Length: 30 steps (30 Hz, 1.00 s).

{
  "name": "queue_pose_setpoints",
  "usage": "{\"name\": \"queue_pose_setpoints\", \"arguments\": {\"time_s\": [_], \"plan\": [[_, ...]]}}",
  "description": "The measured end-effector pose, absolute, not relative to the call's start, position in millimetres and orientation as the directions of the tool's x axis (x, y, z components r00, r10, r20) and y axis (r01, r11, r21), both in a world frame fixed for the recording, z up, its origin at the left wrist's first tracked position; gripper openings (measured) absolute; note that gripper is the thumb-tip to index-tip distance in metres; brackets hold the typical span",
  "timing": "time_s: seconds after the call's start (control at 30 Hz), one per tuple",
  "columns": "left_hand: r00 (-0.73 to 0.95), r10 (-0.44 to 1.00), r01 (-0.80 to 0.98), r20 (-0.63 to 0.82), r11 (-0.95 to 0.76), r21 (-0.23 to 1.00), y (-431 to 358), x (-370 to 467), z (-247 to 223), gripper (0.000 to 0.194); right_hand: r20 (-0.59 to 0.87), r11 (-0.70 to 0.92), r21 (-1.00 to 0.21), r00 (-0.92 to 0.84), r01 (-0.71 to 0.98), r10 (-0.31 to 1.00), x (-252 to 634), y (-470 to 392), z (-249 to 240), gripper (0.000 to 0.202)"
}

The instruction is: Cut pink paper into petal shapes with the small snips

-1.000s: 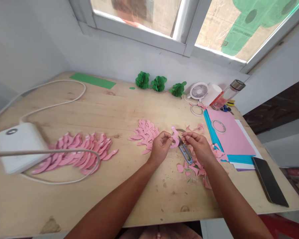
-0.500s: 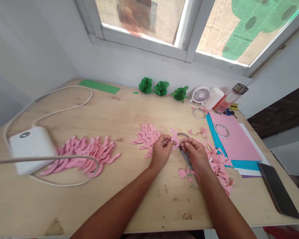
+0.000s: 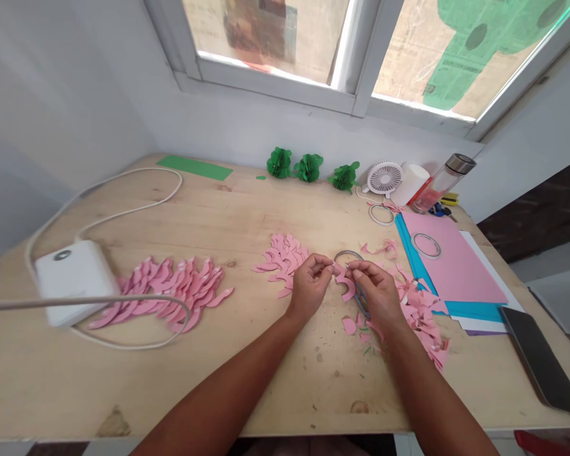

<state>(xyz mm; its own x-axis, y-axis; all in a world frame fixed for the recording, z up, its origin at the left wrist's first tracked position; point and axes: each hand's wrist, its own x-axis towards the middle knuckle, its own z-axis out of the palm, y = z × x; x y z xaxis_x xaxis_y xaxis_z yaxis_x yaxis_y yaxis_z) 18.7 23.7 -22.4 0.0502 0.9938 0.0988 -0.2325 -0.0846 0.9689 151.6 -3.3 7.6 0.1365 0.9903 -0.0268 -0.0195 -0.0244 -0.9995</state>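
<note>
Between its thumb and fingers, my left hand (image 3: 312,278) pinches one end of a curved pink paper strip (image 3: 347,289), which hangs in the gap between my hands. My right hand (image 3: 376,288) is closed in a pinch close to the strip's upper end; what its fingertips hold is too small to make out. Behind the right fingers lies a blue-grey tool with a looped handle (image 3: 361,303), partly hidden. A small pile of wavy pink paper strips (image 3: 281,259) lies just left of my left hand. Pink paper scraps (image 3: 420,320) spread beside my right forearm.
A larger pile of pink strips (image 3: 171,288) lies left, near a white power bank (image 3: 76,278) with a looping cable. Green paper flowers (image 3: 308,168), a small fan (image 3: 384,177) and a bottle (image 3: 444,183) line the back. Right are coloured sheets (image 3: 460,266), a tape roll (image 3: 426,246) and a phone (image 3: 541,361).
The pink strip has swung lower, from standing up above my fingers to hanging below them. Both hands stay close together, and the view has shifted slightly.
</note>
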Motion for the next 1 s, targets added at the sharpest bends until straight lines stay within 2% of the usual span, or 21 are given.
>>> {"name": "queue_pose_setpoints", "arguments": {"time_s": [0.3, 0.47, 0.67, 1.0], "plan": [[0.048, 0.965, -0.063, 0.258, -0.255, 0.965, 18.3, 17.1, -18.9, 0.013, -0.003, 0.0, -0.999, 0.067, -0.044, 0.998, 145.1, -5.7, 4.7, 0.019], [0.079, 0.949, -0.033, 0.305, -0.304, 0.952, 16.5, 13.5, -18.3, 0.014, 0.0, 0.003, -0.999, 0.068, -0.049, 0.998, 144.6, -7.1, 1.1, 0.019], [0.061, 0.942, 0.012, 0.33, -0.331, 0.944, 16.4, 12.8, -18.7, 0.011, -0.006, -0.007, -1.0, 0.075, 0.003, 0.997, 142.9, -7.7, 2.2, 0.018], [0.063, 0.947, -0.02, 0.315, -0.314, 0.949, 19.6, 11.9, -22.4, 0.014, -0.042, -0.035, -0.994, 0.068, -0.101, 0.997, 145.1, -5.1, -2.5, 0.02]]}}
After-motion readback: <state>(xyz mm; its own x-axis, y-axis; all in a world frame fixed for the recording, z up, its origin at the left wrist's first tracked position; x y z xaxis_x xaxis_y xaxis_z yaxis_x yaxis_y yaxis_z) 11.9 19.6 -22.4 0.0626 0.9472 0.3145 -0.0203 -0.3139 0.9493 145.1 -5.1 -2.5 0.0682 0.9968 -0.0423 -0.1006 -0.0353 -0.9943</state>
